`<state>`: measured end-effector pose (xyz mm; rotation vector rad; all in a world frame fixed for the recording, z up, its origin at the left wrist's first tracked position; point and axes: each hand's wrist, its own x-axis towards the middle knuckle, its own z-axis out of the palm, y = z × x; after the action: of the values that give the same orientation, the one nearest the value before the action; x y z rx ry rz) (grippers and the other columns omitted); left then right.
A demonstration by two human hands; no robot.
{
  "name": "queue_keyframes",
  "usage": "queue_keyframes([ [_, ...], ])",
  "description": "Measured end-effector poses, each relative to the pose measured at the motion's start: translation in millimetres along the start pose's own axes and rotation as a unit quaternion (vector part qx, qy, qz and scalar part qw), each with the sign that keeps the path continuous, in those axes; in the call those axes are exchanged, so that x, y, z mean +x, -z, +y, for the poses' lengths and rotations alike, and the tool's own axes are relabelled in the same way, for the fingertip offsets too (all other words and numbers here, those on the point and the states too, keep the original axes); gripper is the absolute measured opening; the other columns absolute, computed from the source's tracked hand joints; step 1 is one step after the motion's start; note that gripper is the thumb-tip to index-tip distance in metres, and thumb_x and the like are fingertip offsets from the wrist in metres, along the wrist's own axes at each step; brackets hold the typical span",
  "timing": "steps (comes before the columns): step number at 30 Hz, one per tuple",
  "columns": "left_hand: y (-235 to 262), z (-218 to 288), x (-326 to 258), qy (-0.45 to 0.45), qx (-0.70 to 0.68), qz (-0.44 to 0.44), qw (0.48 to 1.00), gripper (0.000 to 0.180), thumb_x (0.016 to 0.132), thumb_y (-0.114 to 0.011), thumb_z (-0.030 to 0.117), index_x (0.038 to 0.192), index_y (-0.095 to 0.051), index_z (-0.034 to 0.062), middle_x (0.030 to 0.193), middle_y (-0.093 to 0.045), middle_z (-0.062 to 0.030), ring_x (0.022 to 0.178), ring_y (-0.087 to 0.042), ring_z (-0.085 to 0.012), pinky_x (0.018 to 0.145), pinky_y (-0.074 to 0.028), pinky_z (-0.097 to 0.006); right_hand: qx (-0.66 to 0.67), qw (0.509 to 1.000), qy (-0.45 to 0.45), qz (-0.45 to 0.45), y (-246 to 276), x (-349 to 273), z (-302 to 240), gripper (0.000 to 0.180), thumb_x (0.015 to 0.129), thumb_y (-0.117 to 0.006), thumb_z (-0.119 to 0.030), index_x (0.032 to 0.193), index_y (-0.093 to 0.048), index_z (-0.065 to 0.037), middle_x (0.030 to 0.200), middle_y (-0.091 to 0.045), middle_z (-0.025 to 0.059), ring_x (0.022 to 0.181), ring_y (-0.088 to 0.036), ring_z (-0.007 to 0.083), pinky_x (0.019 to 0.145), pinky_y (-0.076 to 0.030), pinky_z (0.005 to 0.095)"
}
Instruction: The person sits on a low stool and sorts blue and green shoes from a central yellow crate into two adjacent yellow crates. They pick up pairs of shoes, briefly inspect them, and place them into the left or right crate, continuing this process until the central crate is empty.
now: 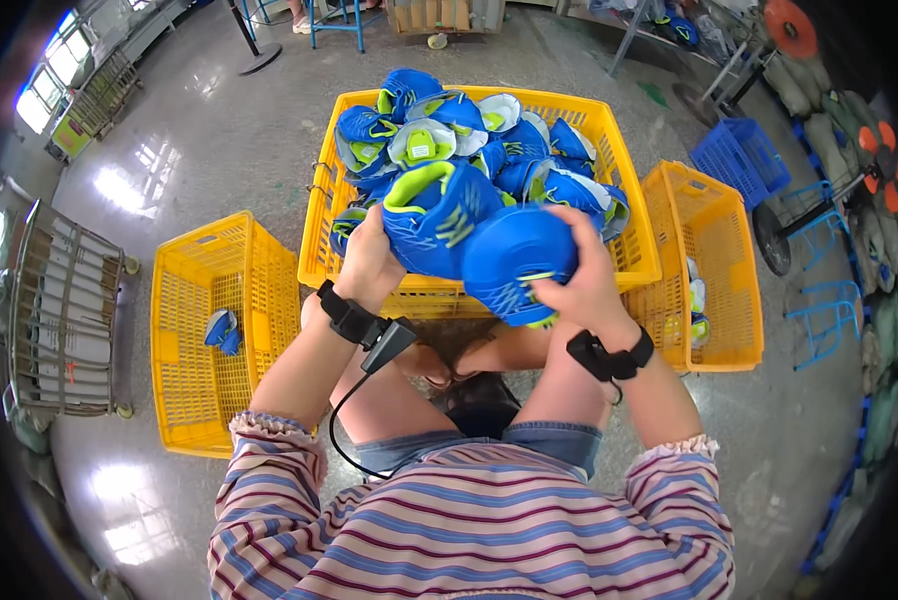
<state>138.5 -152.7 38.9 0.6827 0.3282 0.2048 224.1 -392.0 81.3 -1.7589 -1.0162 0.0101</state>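
My left hand (372, 262) is closed on a blue shoe upper (434, 222) with a lime-green lining, its opening turned up. In my right hand (591, 270) is a second blue shoe upper (517, 258), its rounded toe up and its laces toward me. The two uppers touch or overlap in front of me. Beneath and beyond them stands a yellow crate (631, 215), heaped with blue uppers (526, 140) that show pale grey and lime-green insides. Black bands sit on both my wrists. The fingertips of my left hand are partly hidden behind its upper.
At left, a yellow crate (194, 430) holds a small blue piece (223, 332). Another yellow crate (744, 340) at right holds a few uppers. Beyond it are a blue crate (739, 160), fans with orange blades (884, 165) and blue stools (824, 320). A wheeled rack (64, 310) stands far left.
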Motion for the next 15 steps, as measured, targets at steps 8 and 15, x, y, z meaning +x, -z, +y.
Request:
queue_keyframes([
  [8, -19, -36, -6, -0.069, -0.212, -0.074, 0.972, 0.033, 0.096, -0.035, 0.020, 0.126, -0.040, 0.0071, 0.126, -0.049, -0.0077, 0.115, -0.047, -0.0230, 0.100, -0.036, -0.037, 0.713, 0.616, -0.335, 0.023, -15, -16, 17, 0.048, 0.080, -0.053, -0.017, 0.124, -0.042, -0.005, 0.115, -0.054, 0.0133, 0.102, -0.056, 0.0273, 0.087, -0.046, 0.0405],
  [15, -13, -30, -8, -0.103, -0.049, -0.110, 0.987, 0.036, 0.089, -0.045, 0.004, 0.125, -0.042, 0.0110, 0.125, -0.050, -0.0053, 0.115, -0.047, -0.0221, 0.098, -0.035, -0.040, 0.572, 0.791, -0.197, 0.088, -9, -8, 22, 0.060, 0.067, -0.062, 0.000, 0.123, -0.042, -0.004, 0.108, -0.056, 0.0089, 0.097, -0.056, 0.0195, 0.085, -0.047, 0.0349],
])
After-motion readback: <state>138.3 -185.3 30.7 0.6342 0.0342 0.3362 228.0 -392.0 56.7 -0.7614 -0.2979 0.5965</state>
